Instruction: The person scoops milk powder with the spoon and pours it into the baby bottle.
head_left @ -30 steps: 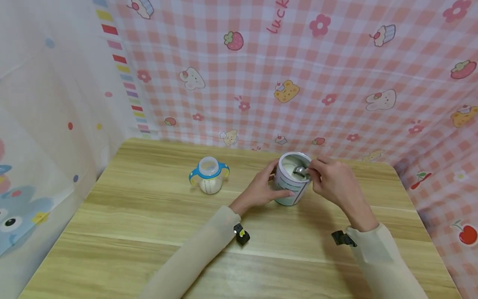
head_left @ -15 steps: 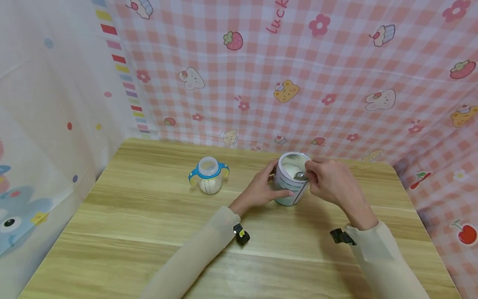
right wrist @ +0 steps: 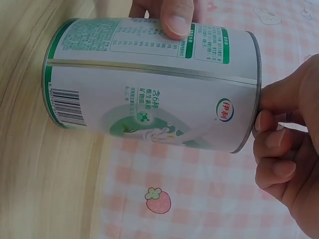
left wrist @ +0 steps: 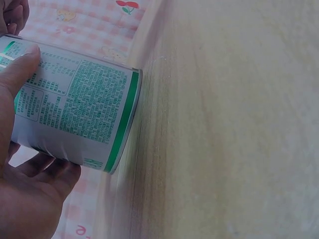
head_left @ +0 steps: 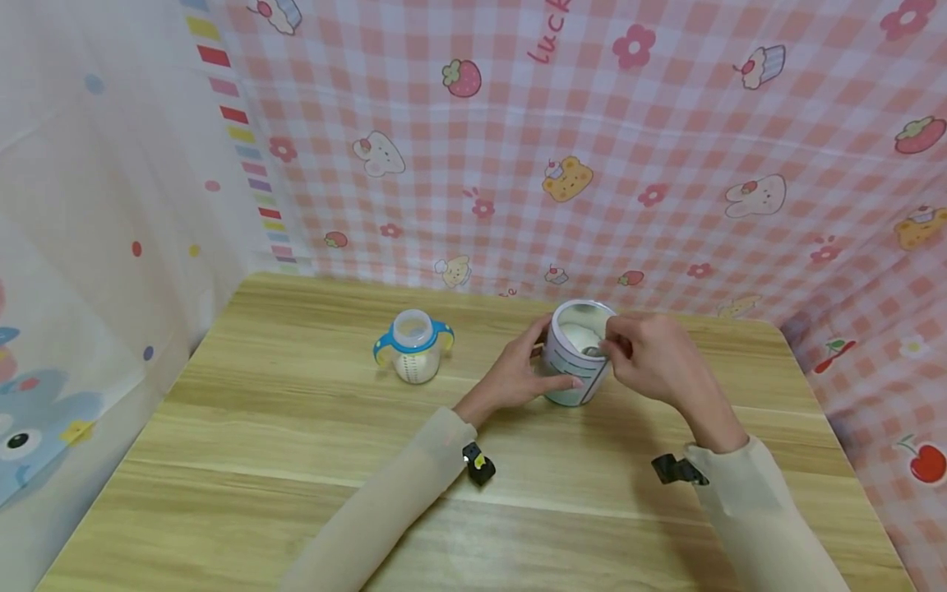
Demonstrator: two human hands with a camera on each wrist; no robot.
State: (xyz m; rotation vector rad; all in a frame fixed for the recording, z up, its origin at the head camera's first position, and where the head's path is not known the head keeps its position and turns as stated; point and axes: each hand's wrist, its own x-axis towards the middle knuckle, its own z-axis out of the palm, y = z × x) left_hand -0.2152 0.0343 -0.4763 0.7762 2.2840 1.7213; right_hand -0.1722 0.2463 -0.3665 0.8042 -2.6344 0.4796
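An open milk powder tin (head_left: 579, 380), white with green bands and print, stands on the wooden table. Pale powder (head_left: 579, 335) shows inside its mouth. My left hand (head_left: 512, 376) grips the tin's side, with the thumb across the front and the other fingers behind, as the left wrist view also shows. My right hand (head_left: 654, 359) is at the tin's right rim, its curled fingers pinching the handle of a metal spoon (head_left: 592, 351). The spoon's bowl is inside the tin, mostly hidden now. In the right wrist view, the fingertips (right wrist: 276, 139) sit right at the tin's rim.
A baby bottle (head_left: 417, 362) with blue handles stands uncapped to the left of the tin, with whitish contents. Behind the wooden table (head_left: 296, 427) hangs a pink checked cloth (head_left: 503, 164). A white printed cloth (head_left: 96, 205) hangs on the left.
My right hand has moved slightly left over the tin's mouth, and the spoon's bowl has gone lower, from clearly visible to mostly hidden. The left hand, tin and bottle stay in place.
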